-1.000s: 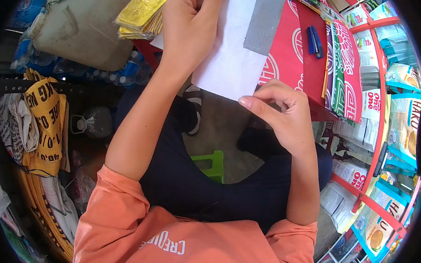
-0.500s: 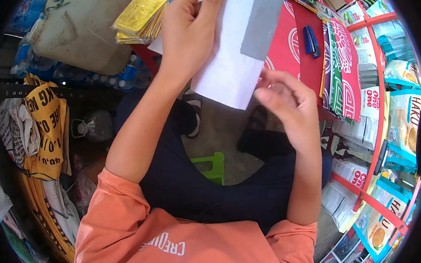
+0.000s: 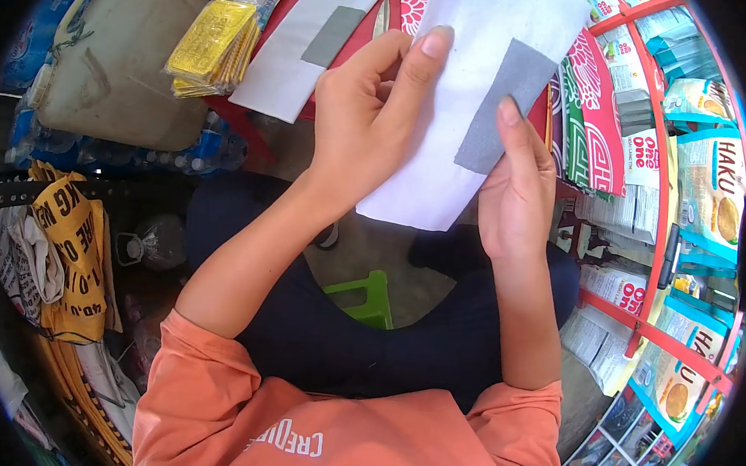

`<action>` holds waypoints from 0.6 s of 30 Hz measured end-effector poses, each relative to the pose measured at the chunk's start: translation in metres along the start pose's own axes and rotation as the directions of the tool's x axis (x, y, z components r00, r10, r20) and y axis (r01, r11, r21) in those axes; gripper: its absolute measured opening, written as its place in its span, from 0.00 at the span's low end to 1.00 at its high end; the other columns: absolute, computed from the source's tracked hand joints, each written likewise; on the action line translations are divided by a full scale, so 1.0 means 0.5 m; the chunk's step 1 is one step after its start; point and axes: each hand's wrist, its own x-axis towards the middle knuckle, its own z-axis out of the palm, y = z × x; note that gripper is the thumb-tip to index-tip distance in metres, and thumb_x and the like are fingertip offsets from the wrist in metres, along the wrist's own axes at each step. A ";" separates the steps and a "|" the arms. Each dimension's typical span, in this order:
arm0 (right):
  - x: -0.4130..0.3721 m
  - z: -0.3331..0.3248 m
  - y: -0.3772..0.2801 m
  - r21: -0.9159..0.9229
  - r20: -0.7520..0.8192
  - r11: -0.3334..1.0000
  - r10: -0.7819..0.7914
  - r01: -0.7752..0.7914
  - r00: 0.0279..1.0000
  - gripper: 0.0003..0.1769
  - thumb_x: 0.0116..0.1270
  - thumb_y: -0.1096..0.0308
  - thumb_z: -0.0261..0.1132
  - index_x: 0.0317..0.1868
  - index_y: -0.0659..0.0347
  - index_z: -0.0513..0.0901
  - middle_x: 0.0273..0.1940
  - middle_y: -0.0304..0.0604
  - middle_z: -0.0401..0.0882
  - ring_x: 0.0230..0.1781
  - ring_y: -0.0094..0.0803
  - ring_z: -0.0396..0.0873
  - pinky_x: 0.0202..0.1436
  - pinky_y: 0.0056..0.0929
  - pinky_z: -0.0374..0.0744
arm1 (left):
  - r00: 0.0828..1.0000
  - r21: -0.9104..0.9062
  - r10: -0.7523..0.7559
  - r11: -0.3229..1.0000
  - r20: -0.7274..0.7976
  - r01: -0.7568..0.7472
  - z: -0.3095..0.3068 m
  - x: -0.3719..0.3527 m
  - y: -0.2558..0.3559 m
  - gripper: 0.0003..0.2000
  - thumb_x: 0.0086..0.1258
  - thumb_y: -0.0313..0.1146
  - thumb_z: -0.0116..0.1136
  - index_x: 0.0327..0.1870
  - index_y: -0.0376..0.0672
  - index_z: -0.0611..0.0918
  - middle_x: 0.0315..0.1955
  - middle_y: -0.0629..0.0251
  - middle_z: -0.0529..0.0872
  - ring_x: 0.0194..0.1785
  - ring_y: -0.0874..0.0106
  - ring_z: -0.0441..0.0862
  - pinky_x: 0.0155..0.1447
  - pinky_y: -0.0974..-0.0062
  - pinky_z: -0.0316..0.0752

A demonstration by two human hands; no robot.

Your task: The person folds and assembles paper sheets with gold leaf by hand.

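Note:
A white sheet of paper [image 3: 431,173] with a grey panel [image 3: 502,105] is held up in front of me, tilted. My left hand [image 3: 375,111] grips its left edge, thumb on top and fingers behind. On the right side, my right hand [image 3: 519,186] is closed on the paper, its thumb pressed on the grey panel and its other fingers mostly hidden behind. A similar white paper piece [image 3: 273,55] with a grey panel lies on the red table at the left. Beside it is a thin pointed metal object [image 3: 382,18], only partly visible.
Yellow packets [image 3: 212,43] sit at the table's left side, near a large plastic jerrycan [image 3: 129,60]. Red and green patterned sheets [image 3: 594,110] lie at the right, beside a red rack [image 3: 666,189] of packaged goods. A green stool [image 3: 369,300] stands below.
The paper has moved right and slightly down, and tilted. My right hand has gone from beside its lower edge to gripping its right side. The second paper has come into view.

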 end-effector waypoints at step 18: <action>0.003 0.001 -0.006 0.055 -0.059 0.998 0.005 -0.002 0.998 0.11 0.77 0.66 0.69 0.53 0.61 0.90 0.53 0.40 0.90 0.54 0.24 0.84 0.63 0.30 0.78 | 0.998 0.012 -0.037 0.999 0.056 0.036 0.010 -0.014 0.002 0.21 0.82 0.44 0.60 0.30 0.37 0.81 0.18 0.81 0.68 0.24 0.90 0.61 0.25 0.83 0.54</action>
